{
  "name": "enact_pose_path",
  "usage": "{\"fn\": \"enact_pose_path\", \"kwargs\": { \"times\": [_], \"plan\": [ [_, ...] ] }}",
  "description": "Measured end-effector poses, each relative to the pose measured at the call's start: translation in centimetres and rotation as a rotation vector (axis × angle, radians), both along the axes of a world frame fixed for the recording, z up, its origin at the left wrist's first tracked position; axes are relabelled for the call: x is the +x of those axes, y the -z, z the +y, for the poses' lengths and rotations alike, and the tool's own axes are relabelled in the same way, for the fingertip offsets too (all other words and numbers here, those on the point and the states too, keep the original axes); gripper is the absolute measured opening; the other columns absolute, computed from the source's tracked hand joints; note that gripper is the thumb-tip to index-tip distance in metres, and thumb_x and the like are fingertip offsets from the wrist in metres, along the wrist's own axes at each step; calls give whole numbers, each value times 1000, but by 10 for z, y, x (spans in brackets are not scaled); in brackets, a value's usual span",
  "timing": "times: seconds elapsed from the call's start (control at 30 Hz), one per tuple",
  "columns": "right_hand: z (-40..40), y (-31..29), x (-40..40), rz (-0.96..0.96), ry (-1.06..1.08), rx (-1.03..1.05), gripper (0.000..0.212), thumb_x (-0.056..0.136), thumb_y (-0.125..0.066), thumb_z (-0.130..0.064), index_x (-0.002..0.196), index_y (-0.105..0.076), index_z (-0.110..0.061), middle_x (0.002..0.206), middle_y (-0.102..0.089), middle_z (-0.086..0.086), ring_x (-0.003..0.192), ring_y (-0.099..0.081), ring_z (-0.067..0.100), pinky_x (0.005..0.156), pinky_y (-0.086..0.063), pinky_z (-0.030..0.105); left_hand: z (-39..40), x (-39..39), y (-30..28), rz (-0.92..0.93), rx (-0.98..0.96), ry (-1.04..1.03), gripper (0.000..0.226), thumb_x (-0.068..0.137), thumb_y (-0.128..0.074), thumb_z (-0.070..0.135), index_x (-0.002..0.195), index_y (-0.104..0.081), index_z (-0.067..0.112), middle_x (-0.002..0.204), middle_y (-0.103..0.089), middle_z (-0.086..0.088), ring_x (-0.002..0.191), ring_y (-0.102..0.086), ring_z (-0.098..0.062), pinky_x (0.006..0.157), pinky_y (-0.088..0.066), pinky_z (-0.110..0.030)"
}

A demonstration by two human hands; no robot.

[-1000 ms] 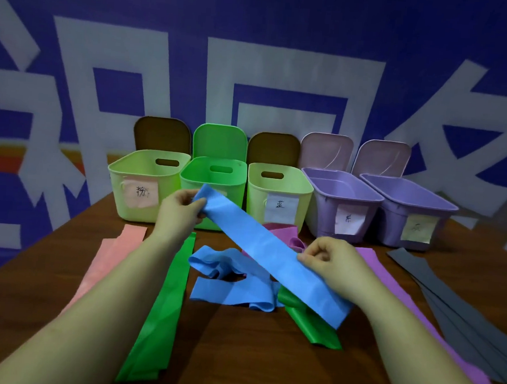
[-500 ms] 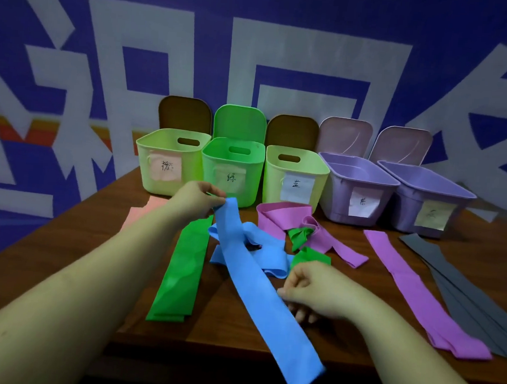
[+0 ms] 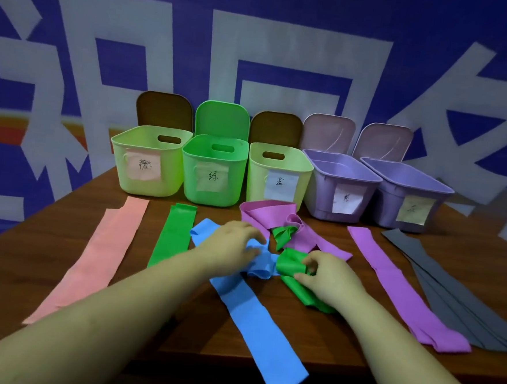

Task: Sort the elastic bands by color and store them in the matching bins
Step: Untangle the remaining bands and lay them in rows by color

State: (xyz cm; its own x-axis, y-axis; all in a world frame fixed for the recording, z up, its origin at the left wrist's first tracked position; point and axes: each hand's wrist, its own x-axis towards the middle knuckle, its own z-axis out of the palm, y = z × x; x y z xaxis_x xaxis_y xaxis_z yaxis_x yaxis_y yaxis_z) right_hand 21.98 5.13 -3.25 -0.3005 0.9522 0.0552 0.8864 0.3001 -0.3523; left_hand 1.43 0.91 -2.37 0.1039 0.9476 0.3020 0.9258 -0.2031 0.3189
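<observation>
Blue elastic band (image 3: 255, 321) runs flat from the centre of the table (image 3: 355, 346) toward 5 o'clock, its far end overhanging the near table edge; a second, crumpled blue band (image 3: 204, 232) lies bunched at its upper end. Left hand (image 3: 232, 243) rests palm-down on that blue bunch, fingers (image 3: 258, 237) curled over the material; whether they pinch it cannot be told. Right hand (image 3: 327, 276) sits at 3 o'clock of the left, thumb and forefinger pinching a crumpled green band (image 3: 290, 263) that lies just beside, and partly over, the blue bunch. Purple tangle (image 3: 271, 215) lies at 12 o'clock of both hands, with a small green knot (image 3: 283, 234) caught inside it.

Sorted rows: pink bands (image 3: 107, 250) at 9 o'clock, flat green band (image 3: 174, 235) beside them, flat purple band (image 3: 396, 279) and grey bands (image 3: 449, 292) at 3 o'clock. Five open bins stand at 12 o'clock; the labelled green bin (image 3: 214, 171) is second from the left, the third bin (image 3: 277, 175) stands just behind the tangle.

Step in hand, as judged: separating green from blue. Done well, the left hand pins the blue material while the right lifts the green clear, slowly, since elastic sheets cling and may drag neighbours along. The green piece would then be laid flat with its fellow or carried to the green bin.
</observation>
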Motion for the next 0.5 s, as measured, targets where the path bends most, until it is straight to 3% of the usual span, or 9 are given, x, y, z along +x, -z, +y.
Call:
{"fn": "enact_pose_path", "kwargs": {
  "times": [0.07,0.2,0.3,0.33,0.4,0.5],
  "plan": [
    [2,2,4,118,-2,51,14,85,-67,-34,94,-60,-25,95,-64,-2,93,-60,20,79,-47,30,2,17,6,22,-14,57,33,92,-56,31,122,-59,19,125,-57,-3,120,-47,-20,100,-32,-27],
    [-1,-9,14,372,-77,125,15,82,-71,-29,76,-59,-22,67,-57,-8,68,-55,13,63,-41,25,3,38,9,-83,20,111,40,90,-59,39,121,-57,15,120,-59,-2,115,-50,-18,95,-32,-23],
    [2,-19,23,516,-101,137,18,81,-72,-32,72,-60,-21,68,-60,-7,70,-56,12,66,-44,30,5,47,-1,-465,69,106,11,88,-64,29,84,-60,20,82,-60,3,82,-58,-11,78,-43,-26],
    [4,-22,27,553,-107,151,19,81,-72,-33,71,-60,-22,68,-60,-7,70,-55,11,68,-45,31,6,50,-6,-612,63,108,16,88,-65,24,74,-58,22,72,-59,7,71,-56,-6,73,-45,-24],
    [7,-29,31,600,-111,183,19,82,-71,-31,72,-59,-21,68,-58,-9,68,-52,7,66,-42,26,7,54,-13,-815,38,123,23,89,-63,16,68,-56,22,59,-57,10,57,-52,1,65,-44,-18],
    [6,-41,32,698,-112,178,19,84,-69,-27,71,-60,-17,62,-55,-8,62,-49,4,63,-40,19,9,58,-20,-922,33,137,18,91,-60,19,73,-55,19,65,-55,5,63,-50,-9,67,-42,-23]
  ]
}}
